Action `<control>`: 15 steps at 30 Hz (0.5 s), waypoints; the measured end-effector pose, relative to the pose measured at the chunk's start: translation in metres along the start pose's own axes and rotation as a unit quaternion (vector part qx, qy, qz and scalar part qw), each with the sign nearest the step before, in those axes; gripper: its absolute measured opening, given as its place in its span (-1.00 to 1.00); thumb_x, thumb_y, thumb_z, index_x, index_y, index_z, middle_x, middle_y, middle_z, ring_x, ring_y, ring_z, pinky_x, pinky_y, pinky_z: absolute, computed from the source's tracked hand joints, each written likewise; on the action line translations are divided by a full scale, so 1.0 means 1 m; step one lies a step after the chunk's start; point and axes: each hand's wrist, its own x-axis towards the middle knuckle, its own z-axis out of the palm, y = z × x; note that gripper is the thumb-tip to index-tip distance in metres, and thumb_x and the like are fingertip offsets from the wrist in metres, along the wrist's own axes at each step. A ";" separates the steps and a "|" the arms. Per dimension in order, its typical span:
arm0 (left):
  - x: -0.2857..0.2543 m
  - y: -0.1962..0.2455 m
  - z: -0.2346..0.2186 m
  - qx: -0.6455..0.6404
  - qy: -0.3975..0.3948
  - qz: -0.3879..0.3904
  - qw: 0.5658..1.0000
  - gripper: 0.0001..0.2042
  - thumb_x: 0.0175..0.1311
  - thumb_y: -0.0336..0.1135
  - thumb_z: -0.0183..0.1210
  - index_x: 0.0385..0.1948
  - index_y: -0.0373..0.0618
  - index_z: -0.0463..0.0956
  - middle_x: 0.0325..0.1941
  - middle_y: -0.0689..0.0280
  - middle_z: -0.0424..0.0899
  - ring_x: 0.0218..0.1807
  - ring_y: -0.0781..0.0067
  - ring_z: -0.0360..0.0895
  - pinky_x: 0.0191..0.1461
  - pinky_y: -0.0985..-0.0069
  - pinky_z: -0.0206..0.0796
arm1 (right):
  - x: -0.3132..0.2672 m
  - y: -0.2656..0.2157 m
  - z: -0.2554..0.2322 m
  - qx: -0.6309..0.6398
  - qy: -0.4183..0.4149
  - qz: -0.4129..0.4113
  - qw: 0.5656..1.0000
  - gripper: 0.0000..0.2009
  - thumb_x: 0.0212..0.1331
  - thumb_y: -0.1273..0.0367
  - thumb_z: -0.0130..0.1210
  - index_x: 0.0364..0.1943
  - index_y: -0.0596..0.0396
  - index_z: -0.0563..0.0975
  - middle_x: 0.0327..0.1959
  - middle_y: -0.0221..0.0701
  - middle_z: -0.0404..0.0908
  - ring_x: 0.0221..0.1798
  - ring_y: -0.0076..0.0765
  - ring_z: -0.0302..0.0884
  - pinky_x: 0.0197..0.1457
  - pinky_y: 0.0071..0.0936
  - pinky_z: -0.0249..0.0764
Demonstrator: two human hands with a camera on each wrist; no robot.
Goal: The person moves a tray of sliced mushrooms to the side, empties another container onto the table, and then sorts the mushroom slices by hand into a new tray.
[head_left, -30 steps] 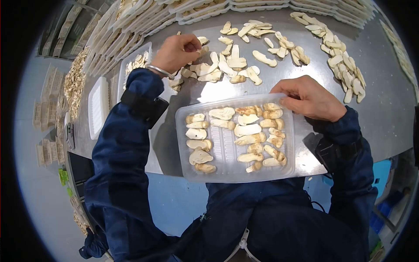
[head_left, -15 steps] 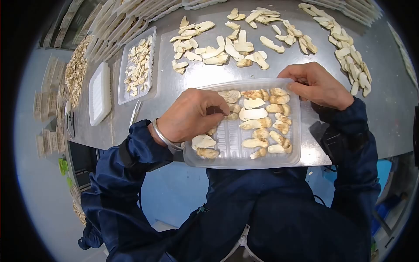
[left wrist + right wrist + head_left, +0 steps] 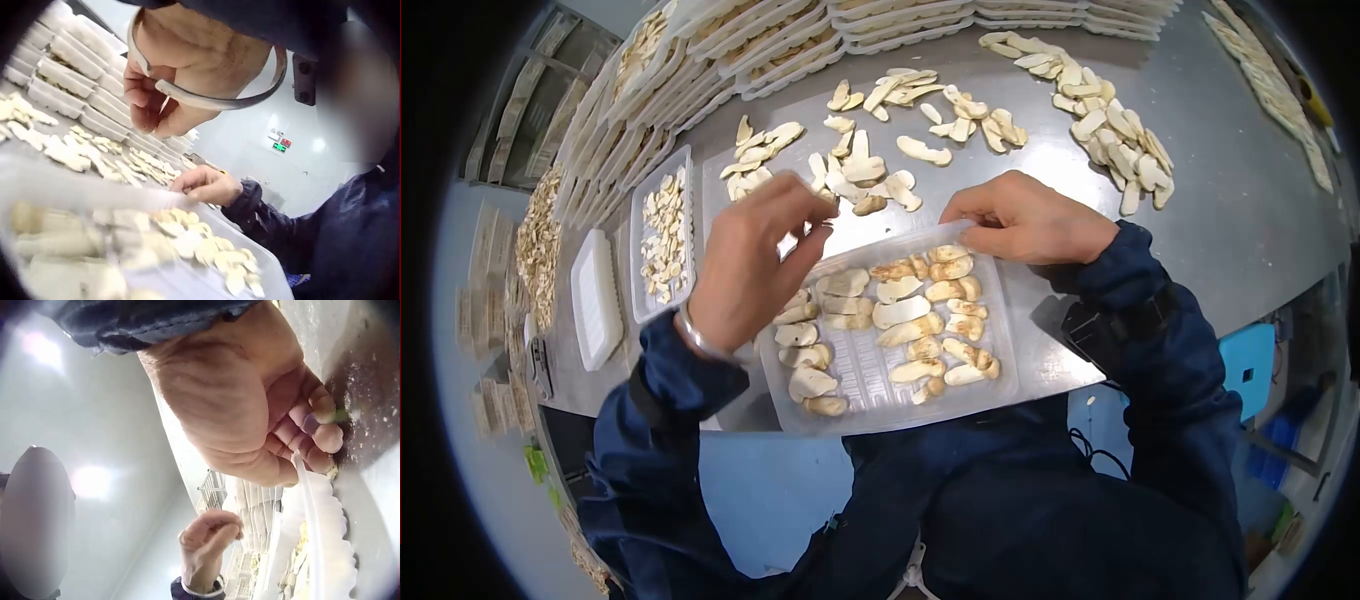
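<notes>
A clear plastic tray (image 3: 862, 362) holds mushroom slices (image 3: 903, 312) laid in columns, with a bare ribbed strip at its lower middle. The right hand (image 3: 1035, 218) pinches the tray's far right corner; in the right wrist view the thumb and fingers of that hand (image 3: 231, 406) meet across the rim. Blurred, the left hand (image 3: 745, 262) hovers over the tray's far left corner, thumb apart from loosely bent fingers, nothing visible between them. A metal bracelet (image 3: 219, 100) circles the left wrist. Just past the tray lie loose mushroom slices (image 3: 862, 168) in small heaps.
Stacked trays of mushrooms (image 3: 785, 62) line the back of the metal table. On the left stand a tray of small pieces (image 3: 664, 238) and a white tray (image 3: 597, 300). A long row of slices (image 3: 1115, 130) lies at the right.
The left hand came from the loose slices to the tray's second column, then lifted away toward the far left. That column has gained a slice. The right hand stays at its corner.
</notes>
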 end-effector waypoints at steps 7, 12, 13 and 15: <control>0.121 -0.032 0.047 0.072 0.036 0.199 0.977 -0.81 0.18 -0.49 0.18 -0.17 -0.23 0.60 -0.15 0.16 0.65 -0.10 0.11 0.59 0.03 0.33 0.42 | 0.001 0.008 0.001 -0.026 0.010 -0.039 0.999 -0.75 0.15 0.37 0.03 -0.13 0.17 0.60 -0.55 -0.24 0.55 -0.51 -0.32 0.47 -0.37 -0.38 0.38; 0.169 -0.041 0.084 0.157 -0.004 0.255 0.954 -0.74 0.06 -0.54 0.16 -0.16 -0.19 0.61 -0.06 0.20 0.64 0.07 0.13 0.50 0.15 0.29 0.37 | 0.001 0.009 -0.001 -0.035 0.006 -0.036 0.999 -0.74 0.14 0.35 0.03 -0.15 0.19 0.60 -0.52 -0.17 0.58 -0.46 -0.20 0.53 -0.32 -0.33 0.42; 0.174 -0.042 0.088 0.167 -0.020 0.244 0.955 -0.72 0.02 -0.54 0.15 -0.17 -0.17 0.62 -0.06 0.23 0.63 0.09 0.15 0.49 0.13 0.29 0.36 | 0.002 0.011 0.001 -0.038 0.007 -0.037 0.999 -0.73 0.14 0.35 0.03 -0.15 0.19 0.60 -0.51 -0.15 0.59 -0.45 -0.18 0.54 -0.31 -0.32 0.42; 0.177 -0.043 0.093 0.195 -0.033 0.218 0.956 -0.73 0.03 -0.53 0.16 -0.19 -0.16 0.62 -0.10 0.24 0.64 0.05 0.15 0.50 0.10 0.29 0.37 | 0.003 0.013 0.001 -0.043 0.011 -0.039 0.998 -0.73 0.13 0.35 0.03 -0.15 0.20 0.60 -0.50 -0.14 0.59 -0.44 -0.14 0.55 -0.29 -0.30 0.43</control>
